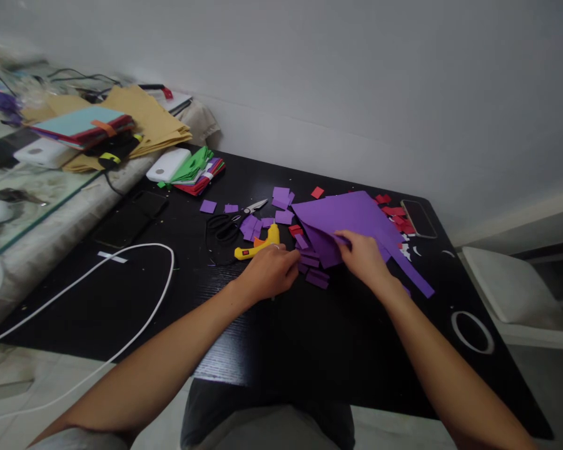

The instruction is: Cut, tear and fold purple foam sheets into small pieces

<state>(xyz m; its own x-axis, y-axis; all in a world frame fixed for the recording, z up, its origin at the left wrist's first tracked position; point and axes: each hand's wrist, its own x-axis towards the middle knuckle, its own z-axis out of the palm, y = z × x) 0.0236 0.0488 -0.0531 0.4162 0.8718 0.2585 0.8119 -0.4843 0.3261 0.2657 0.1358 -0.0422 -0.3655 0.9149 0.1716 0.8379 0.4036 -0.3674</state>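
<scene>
One large purple sheet [344, 215] sits at two o'clock from your left hand [271, 270], its near edge pinched between the fingers of your right hand [362, 253]. You curl the left fingers just beside small purple scraps [318, 276]; whether they hold anything, I cannot tell. From that hand, a yellow glue gun [273, 235] lies at twelve o'clock and scissors [236, 218] at eleven on the black desk [309, 350]. From your right hand, a phone [417, 219] lies at two o'clock, a white ring [456, 325] at four.

Purple paper [349, 212], black table [304, 344]
</scene>
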